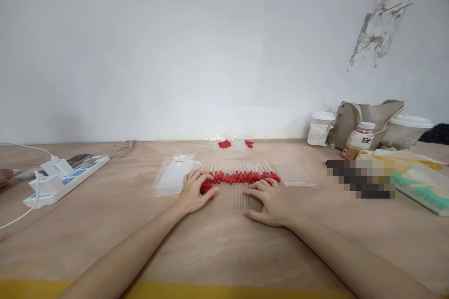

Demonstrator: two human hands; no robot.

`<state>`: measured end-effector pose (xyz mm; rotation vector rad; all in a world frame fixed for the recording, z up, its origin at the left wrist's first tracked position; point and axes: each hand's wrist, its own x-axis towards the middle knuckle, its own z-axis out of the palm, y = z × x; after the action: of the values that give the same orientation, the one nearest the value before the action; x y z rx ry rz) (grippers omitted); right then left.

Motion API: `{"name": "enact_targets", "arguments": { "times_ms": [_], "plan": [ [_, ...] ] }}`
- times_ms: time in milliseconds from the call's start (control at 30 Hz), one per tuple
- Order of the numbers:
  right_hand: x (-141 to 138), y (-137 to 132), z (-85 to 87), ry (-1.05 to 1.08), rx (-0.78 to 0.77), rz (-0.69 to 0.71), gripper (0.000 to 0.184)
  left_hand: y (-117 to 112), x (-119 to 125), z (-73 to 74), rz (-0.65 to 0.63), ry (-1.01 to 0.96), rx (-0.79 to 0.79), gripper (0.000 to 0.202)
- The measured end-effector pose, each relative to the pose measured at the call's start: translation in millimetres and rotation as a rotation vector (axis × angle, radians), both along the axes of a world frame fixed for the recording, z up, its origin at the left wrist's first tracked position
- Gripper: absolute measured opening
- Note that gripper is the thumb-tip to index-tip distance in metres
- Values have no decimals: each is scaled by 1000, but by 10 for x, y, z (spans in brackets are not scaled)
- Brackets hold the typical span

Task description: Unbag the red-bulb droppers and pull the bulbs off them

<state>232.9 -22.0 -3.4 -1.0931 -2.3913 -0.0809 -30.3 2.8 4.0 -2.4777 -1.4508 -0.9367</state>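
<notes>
Palm down, my left hand [192,191] curves its fingers and thumb around a small bunch of red caps [206,188]; its palm hides part of them. My right hand [268,201] rests on the table with thumb and fingers apart, the fingertips beside a few thin metal needles [240,198] laid parallel. Just beyond both hands runs a row of red-ended pieces [242,177], side by side, with thin pale shafts [238,167] pointing toward the wall. Fingers of my right hand reach the right end of this row.
Clear plastic bags [175,175] lie left of the row, another bag [294,175] right. More red pieces [224,143] sit near the wall. A power strip [70,182] with cables is at left. Cups [321,126], a bottle [358,141] and a bag [345,126] stand at right.
</notes>
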Motion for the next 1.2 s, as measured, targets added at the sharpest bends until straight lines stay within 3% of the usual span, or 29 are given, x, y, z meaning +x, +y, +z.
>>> {"name": "enact_targets", "arguments": {
  "times_ms": [133, 233, 633, 900, 1200],
  "plan": [
    [38, 4, 7, -36, 2, -5, 44, 139, 107, 38, 171, 41, 30, 26],
    [57, 14, 1, -49, -6, -7, 44, 233, 179, 67, 223, 79, 28, 29],
    [68, 19, 9, -56, -6, -18, 43, 254, 229, 13, 307, -27, 21, 18],
    [70, 6, 11, -9, 6, -1, 56, 345, 279, 19, 331, 9, 6, 28],
    [65, 2, 6, 1, 1, 4, 58, 311, 264, 34, 343, -56, -63, 32]
  ]
}}
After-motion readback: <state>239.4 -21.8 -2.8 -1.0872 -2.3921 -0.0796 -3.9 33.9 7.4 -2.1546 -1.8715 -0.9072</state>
